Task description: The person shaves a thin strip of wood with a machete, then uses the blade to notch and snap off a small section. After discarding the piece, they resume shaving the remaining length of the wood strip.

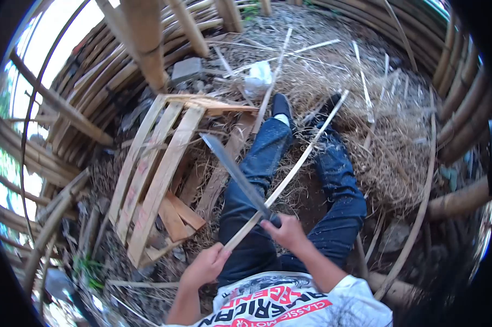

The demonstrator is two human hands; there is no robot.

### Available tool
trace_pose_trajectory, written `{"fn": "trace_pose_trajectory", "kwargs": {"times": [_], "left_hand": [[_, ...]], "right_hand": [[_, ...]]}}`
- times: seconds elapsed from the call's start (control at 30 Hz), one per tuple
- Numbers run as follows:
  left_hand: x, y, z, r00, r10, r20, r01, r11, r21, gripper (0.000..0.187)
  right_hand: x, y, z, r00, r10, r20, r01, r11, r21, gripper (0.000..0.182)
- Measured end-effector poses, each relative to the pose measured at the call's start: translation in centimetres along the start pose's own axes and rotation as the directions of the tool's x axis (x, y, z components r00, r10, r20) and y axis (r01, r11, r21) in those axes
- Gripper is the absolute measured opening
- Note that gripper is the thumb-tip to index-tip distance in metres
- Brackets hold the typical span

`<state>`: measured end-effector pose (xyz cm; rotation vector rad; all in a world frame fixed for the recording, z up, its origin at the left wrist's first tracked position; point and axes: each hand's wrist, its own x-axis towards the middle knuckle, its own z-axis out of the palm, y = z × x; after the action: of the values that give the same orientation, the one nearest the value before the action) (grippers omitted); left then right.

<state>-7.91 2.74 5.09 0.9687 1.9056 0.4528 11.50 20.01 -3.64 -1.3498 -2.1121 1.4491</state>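
My left hand (203, 265) is closed around the near end of a long pale bamboo strip (303, 158). The strip slants up across my legs, its far end near my shoe at the upper right. My right hand (287, 232) is wrapped around the dark handle of a machete (236, 175). The long grey blade points up and left and crosses the strip just ahead of the handle. Blade and strip seem to touch there, though the exact contact is hard to make out.
A wooden slatted pallet (161, 182) lies at my left. Curly shavings (395, 158) are heaped at the right. A white plastic bag (258, 79) and a grey block (186, 70) sit farther off. Bamboo poles (458, 106) form walls around me.
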Motion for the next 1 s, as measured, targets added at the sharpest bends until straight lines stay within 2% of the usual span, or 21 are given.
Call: {"fn": "trace_pose_trajectory", "kwargs": {"times": [0.07,0.13,0.2,0.27,0.3,0.37,0.4,0.43,0.47,0.5,0.53,0.6,0.63,0.73,0.77,0.8,0.83,0.87,0.9,0.93,1.0], "left_hand": [[-0.6,1.6,-1.0,0.996,-0.069,-0.055,0.075,0.991,0.115,0.024],[-1.5,0.7,-2.1,0.961,0.162,-0.223,-0.104,0.962,0.251,0.025],[-2.5,-0.8,-3.3,0.922,0.186,-0.341,-0.063,0.938,0.341,0.026],[-3.7,-0.8,-5.0,0.906,0.010,-0.424,0.130,0.945,0.300,0.027],[-4.4,-1.1,-5.5,0.899,-0.012,-0.437,0.145,0.952,0.271,0.027],[-5.5,-1.6,-6.3,0.743,0.141,-0.655,0.052,0.962,0.267,0.021],[-6.1,-1.6,-6.6,0.735,0.137,-0.664,0.052,0.965,0.256,0.021],[-6.6,-1.4,-6.9,0.686,0.120,-0.718,0.011,0.985,0.175,0.023],[-7.1,-1.4,-7.0,0.637,0.099,-0.765,-0.039,0.995,0.097,0.024],[-7.6,-1.9,-7.2,0.622,0.166,-0.765,-0.153,0.984,0.089,0.025],[-8.2,-2.1,-7.4,0.619,0.174,-0.766,-0.165,0.982,0.090,0.025],[-9.6,-2.2,-7.7,0.648,0.200,-0.735,-0.316,0.948,-0.021,0.026],[-10.0,-2.4,-7.8,0.644,0.210,-0.735,-0.326,0.945,-0.016,0.026],[-11.3,-2.6,-8.1,0.611,0.200,-0.766,-0.365,0.930,-0.048,0.026],[-11.5,-2.1,-8.0,0.570,0.225,-0.790,-0.432,0.900,-0.055,0.024],[-11.7,-1.7,-7.8,0.527,0.247,-0.813,-0.498,0.865,-0.060,0.022],[-12.1,-1.2,-7.7,0.520,0.256,-0.815,-0.506,0.861,-0.052,0.022],[-12.5,-0.6,-7.6,0.530,0.245,-0.812,-0.591,0.794,-0.147,0.019],[-12.8,-0.2,-7.5,0.541,0.237,-0.807,-0.664,0.709,-0.238,0.016],[-12.9,0.1,-7.3,0.533,0.248,-0.809,-0.675,0.702,-0.230,0.016],[-12.7,0.4,-6.7,0.449,0.396,-0.801,-0.821,0.537,-0.194,0.012]], "right_hand": [[-2.2,0.5,2.0,0.992,-0.040,0.117,0.031,0.996,0.082,0.049],[-3.9,0.7,2.7,0.983,-0.104,0.153,0.092,0.992,0.085,0.046],[-4.9,1.0,2.6,0.968,-0.134,0.214,0.137,0.991,-0.001,0.039],[-6.0,1.2,2.4,0.976,-0.195,0.094,0.189,0.979,0.074,0.038],[-6.4,2.0,2.3,0.976,-0.184,0.115,0.182,0.983,0.025,0.039],[-7.4,1.4,1.8,0.975,-0.194,0.103,0.192,0.981,0.029,0.037],[-8.0,0.7,1.6,0.979,-0.195,0.068,0.192,0.980,0.046,0.036],[-8.6,-0.6,1.2,0.986,-0.140,0.091,0.134,0.988,0.069,0.033],[-9.0,-0.5,1.4,0.985,-0.147,0.087,0.142,0.988,0.061,0.033],[-9.5,-0.2,1.7,0.982,-0.180,0.054,0.175,0.981,0.079,0.033],[-9.9,0.0,2.0,0.977,-0.211,0.017,0.209,0.973,0.096,0.032],[-10.9,0.0,2.6,0.984,-0.178,0.011,0.174,0.972,0.157,0.033],[-11.4,0.0,2.8,0.990,-0.141,0.019,0.133,0.965,0.225,0.034],[-12.6,-0.8,3.1,0.985,-0.171,0.007,0.162,0.945,0.283,0.031],[-13.0,-1.4,3.1,0.984,-0.177,-0.001,0.170,0.944,0.284,0.031],[-13.5,-2.2,2.9,0.989,-0.149,0.016,0.130,0.909,0.395,0.029],[-13.9,-2.8,2.9,0.992,-0.125,0.036,0.090,0.862,0.500,0.027],[-14.2,-3.0,2.9,0.991,-0.133,0.027,0.102,0.860,0.500,0.027],[-14.4,-3.2,2.9,0.982,-0.188,0.004,0.159,0.839,0.521,0.028],[-14.7,-3.4,2.8,0.970,-0.242,-0.021,0.215,0.814,0.539,0.029],[-15.3,-4.3,2.4,0.957,-0.282,-0.067,0.275,0.807,0.523,0.036]]}}
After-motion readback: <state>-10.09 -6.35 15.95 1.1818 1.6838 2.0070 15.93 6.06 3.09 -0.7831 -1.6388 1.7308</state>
